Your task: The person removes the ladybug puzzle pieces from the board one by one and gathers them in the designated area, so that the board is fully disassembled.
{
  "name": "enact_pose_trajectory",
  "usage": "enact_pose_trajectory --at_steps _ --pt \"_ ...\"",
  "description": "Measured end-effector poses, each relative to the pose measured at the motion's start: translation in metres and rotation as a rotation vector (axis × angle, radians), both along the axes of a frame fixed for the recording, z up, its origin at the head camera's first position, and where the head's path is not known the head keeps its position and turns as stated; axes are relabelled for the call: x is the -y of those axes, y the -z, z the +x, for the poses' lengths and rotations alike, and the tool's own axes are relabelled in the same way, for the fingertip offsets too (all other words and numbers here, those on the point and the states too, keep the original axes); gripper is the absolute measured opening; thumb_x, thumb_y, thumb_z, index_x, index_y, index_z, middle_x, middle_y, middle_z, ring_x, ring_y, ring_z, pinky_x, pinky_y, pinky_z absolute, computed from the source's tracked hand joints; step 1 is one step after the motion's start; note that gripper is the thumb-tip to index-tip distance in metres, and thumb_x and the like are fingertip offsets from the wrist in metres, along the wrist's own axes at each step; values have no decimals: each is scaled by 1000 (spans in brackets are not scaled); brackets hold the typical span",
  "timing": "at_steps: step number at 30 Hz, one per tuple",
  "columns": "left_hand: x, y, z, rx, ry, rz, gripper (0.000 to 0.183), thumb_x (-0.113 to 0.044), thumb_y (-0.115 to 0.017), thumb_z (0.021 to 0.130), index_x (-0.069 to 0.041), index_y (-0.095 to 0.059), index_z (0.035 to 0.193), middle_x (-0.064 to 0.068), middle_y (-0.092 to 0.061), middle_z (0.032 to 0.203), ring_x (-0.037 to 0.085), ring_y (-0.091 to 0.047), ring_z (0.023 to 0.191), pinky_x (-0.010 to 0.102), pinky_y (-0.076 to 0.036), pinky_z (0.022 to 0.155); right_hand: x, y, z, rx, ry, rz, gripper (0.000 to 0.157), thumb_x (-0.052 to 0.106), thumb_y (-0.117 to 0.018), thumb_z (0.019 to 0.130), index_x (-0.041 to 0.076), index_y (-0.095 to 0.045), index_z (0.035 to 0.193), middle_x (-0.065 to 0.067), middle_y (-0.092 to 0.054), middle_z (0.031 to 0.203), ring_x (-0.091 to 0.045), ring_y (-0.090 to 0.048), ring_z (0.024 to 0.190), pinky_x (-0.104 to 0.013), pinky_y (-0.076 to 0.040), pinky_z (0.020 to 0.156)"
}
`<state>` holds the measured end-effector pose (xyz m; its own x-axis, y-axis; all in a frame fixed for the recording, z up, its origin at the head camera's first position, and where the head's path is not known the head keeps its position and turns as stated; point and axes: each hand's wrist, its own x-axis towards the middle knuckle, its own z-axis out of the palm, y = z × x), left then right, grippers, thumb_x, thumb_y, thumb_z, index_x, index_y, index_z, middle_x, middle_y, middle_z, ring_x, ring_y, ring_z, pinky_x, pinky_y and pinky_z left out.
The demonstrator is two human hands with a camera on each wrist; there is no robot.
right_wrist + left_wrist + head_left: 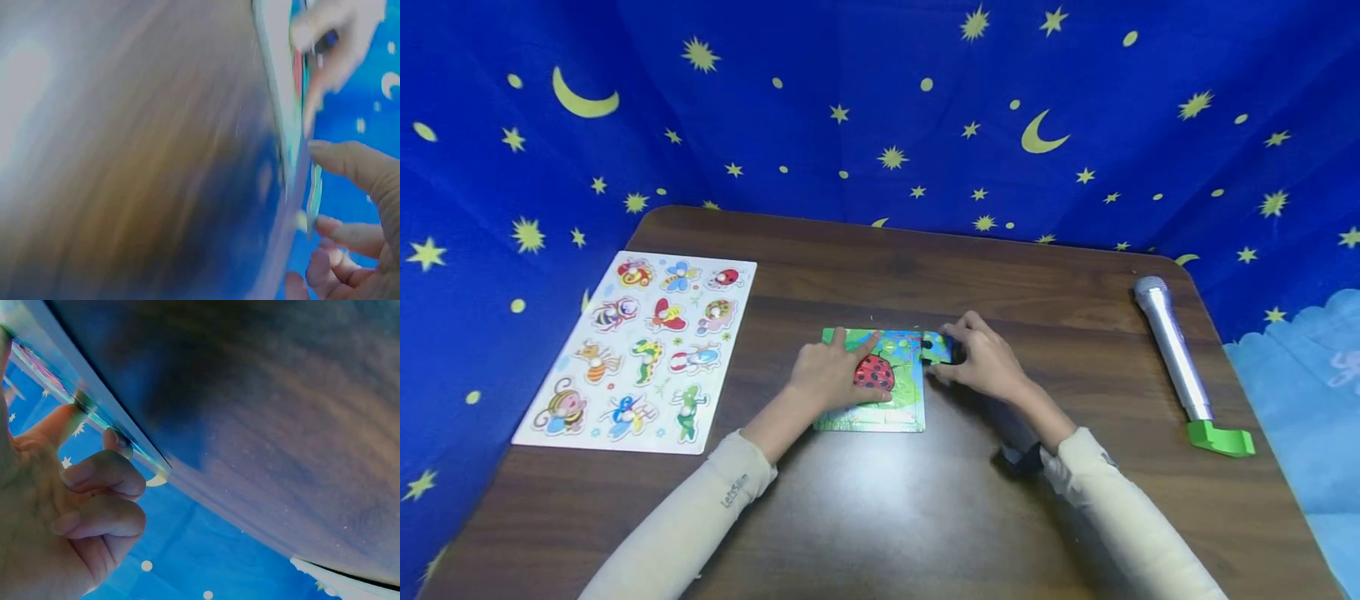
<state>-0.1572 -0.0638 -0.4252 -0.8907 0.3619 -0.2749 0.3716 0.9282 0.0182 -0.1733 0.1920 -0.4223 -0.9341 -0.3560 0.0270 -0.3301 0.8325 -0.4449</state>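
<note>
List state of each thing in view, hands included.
Left hand: resting on ladybug puzzle
Ladybug puzzle: lying flat
Right hand: holding puzzle piece
Puzzle piece: at puzzle's right edge
Bug board: flat, twelve figures showing
Microphone: lying down
Green part: at microphone's lower end

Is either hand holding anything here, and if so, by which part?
The right hand pinches a puzzle piece by its edges. The left hand rests spread on the ladybug puzzle, with no clear grip on it.
</note>
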Motion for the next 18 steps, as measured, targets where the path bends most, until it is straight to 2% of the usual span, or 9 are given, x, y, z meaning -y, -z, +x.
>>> enact_pose_trajectory --at_steps 5,10,14,18 --pt "4 -1 -1 10 -2 22 101 -89 -48 76 -39 -17 158 27 -37 153 13 -29 51 27 -27 48 -75 -11 2 13 48 45 61 30 -84 79 2 -64 130 -13 -52 107 -26 -52 88 -41 -45 75" --pt "8 1 -2 9 -5 42 101 -89 -48 75 -39 -18 158 28 -37 152 14 -33 53 26 -26 46 -139 -14 2 50 71 65 62 31 -83 81 0 -62 131 -13 -51 102 -25 -45 85 -38 -37 73" --pt "6 2 -3 -2 6 51 102 -89 -48 75 -38 -20 158 29 -39 150 16 -39 56 26 -27 46 -169 -11 4 79 96 77 64 34 -82 82 1 -61 132 -11 -49 98 -23 -42 83 -37 -36 72" --pt "3 2 -4 -8 21 48 102 -90 -48 74 -38 -20 158 28 -40 149 15 -37 55 26 -28 46 -185 -5 5 119 117 93 66 36 -82 81 1 -61 133 -12 -48 99 -23 -43 85 -36 -37 73"
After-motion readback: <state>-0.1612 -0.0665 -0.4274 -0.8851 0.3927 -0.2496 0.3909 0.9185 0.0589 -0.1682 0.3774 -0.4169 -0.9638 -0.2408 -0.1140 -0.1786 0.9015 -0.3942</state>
